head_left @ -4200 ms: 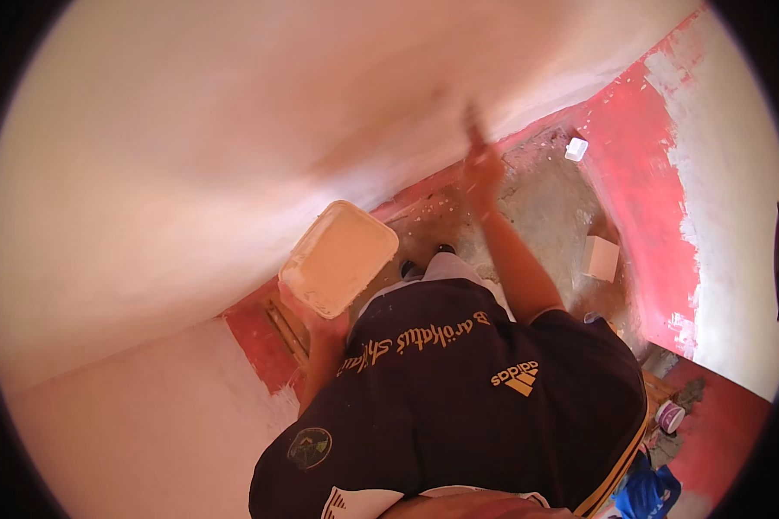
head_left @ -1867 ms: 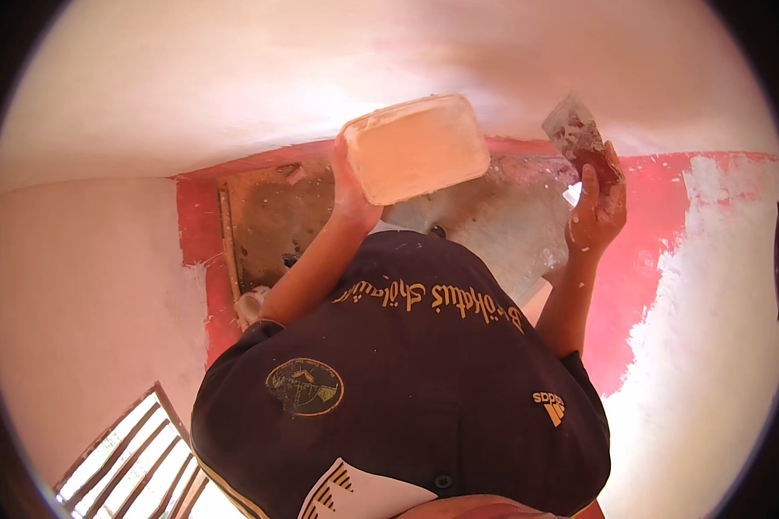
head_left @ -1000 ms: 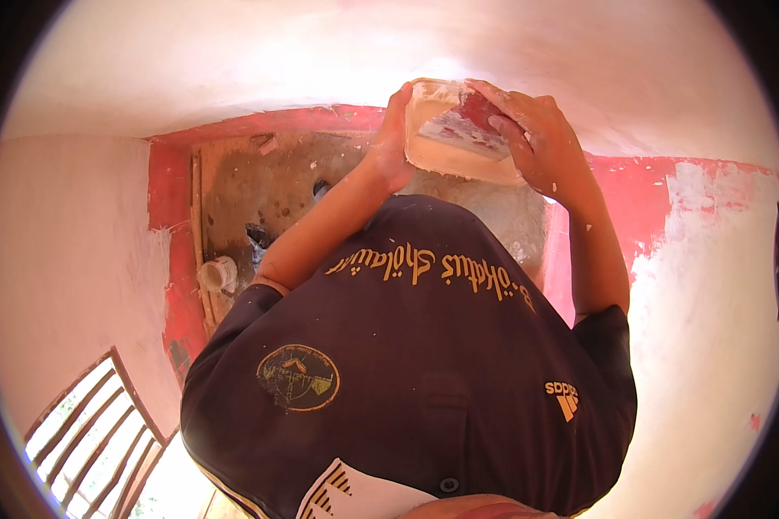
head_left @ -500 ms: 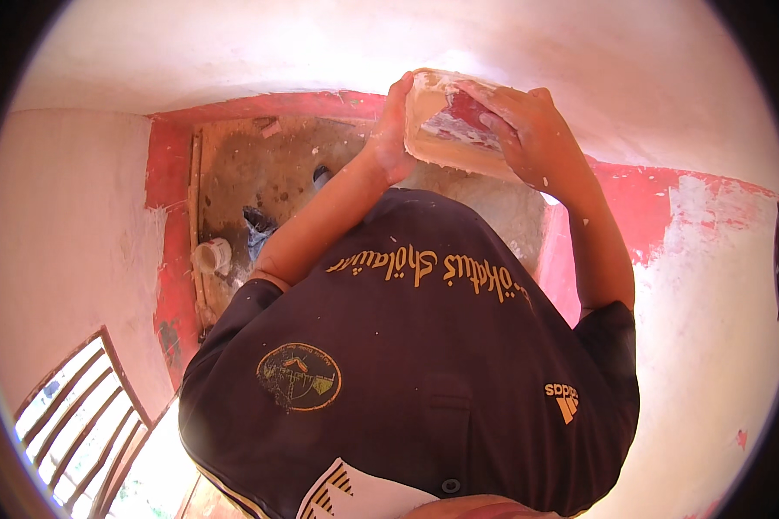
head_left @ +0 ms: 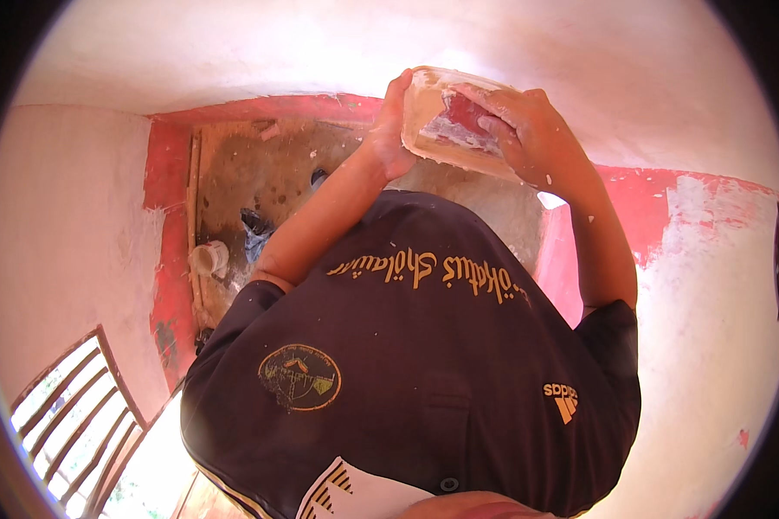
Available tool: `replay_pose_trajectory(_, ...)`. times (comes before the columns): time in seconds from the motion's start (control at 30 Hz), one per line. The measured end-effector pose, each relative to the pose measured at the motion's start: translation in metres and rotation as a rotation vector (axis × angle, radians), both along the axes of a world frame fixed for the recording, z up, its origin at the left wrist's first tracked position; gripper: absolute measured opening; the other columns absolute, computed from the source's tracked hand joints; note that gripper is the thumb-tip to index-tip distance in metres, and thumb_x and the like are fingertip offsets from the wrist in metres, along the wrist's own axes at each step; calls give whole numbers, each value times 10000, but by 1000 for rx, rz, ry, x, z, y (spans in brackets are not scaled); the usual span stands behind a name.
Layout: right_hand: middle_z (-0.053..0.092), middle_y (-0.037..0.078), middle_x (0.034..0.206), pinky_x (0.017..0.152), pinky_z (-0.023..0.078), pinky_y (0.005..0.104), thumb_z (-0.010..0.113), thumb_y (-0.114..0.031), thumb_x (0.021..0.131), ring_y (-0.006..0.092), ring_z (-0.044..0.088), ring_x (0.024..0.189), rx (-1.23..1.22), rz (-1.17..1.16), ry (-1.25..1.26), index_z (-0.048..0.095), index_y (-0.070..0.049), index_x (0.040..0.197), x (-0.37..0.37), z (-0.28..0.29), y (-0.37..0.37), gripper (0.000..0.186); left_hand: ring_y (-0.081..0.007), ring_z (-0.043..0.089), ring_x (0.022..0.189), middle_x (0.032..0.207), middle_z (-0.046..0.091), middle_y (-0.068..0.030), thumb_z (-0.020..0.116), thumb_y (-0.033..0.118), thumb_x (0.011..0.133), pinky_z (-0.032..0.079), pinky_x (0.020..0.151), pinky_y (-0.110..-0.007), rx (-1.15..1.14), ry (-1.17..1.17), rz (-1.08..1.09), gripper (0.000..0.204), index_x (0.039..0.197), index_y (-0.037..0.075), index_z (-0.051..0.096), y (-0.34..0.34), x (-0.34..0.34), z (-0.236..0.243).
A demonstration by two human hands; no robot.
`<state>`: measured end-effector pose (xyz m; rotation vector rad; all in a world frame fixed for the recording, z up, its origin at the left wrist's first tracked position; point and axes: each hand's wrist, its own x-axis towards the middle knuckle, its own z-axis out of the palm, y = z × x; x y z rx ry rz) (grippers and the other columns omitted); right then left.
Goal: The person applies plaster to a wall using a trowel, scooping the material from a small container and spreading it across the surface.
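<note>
My left hand (head_left: 391,131) grips the left end of a shallow rectangular plastic tub (head_left: 421,104), its thumb side near the rim. Pale paste coats the inside and edges of the tub. Within it lies a flat red scraper (head_left: 467,115), its edge smeared with white paste. The fingers of my right hand (head_left: 535,131) are closed on the scraper's right side, with the index finger stretched along the top. White specks of paste dot my right hand and wrist. The scraper's far end is covered by that hand.
A pale wall (head_left: 260,52) with a red lower band (head_left: 277,107) rises just beyond the tub. On the brown, stained floor (head_left: 234,164) stand a white bucket (head_left: 209,259) and a crumpled dark plastic bag (head_left: 256,233). A barred window (head_left: 78,415) is at lower left.
The scraper has shifted slightly inside the tub, and more of its red face shows. Both hands keep their holds, with the tub almost in the same place.
</note>
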<state>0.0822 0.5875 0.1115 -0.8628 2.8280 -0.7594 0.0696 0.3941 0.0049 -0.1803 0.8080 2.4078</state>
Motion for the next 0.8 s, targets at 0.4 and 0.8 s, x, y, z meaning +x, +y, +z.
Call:
replay_pose_trajectory(0.4, 701, 197, 1128, 929, 481, 438, 534, -29, 935, 390, 605, 924, -3, -10, -10, 650, -119, 1328, -2, 12, -1, 420, -280, 561, 1234, 1350, 582, -87, 375, 548, 1044, 461, 1063, -466, 31, -60, 33, 573, 1393, 113, 506, 3, -9, 10)
replay_pose_trajectory(0.8, 711, 115, 1157, 966, 501, 317, 578, -35, 948, 178, 653, 1029, -415, -159, -396, 543, 4, 1419, -35, -5, 20, 474, -279, 562, 1269, 1394, 574, -80, 356, 601, 1028, 461, 1070, -469, -11, -29, -86, 633, 1438, 135, 479, -4, -27, 7)
